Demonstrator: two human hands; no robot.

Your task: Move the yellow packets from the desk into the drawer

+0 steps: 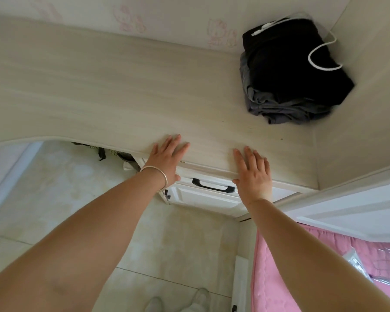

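Observation:
The pale wood desk (99, 86) fills the upper half of the head view, and no yellow packet shows on it. My left hand (167, 157), with a silver bangle on the wrist, lies flat on the desk's front edge with fingers spread. My right hand (252, 170) lies flat on the same edge further right, also holding nothing. Below and between the hands is the white drawer (203, 197), pushed in, with its black handle (213, 185) showing.
A folded pile of black and grey clothes (291, 70) with a white cord sits in the desk's back right corner against the wall. A pink quilted bed (302, 266) is at the lower right. The tiled floor (77, 188) lies below the desk.

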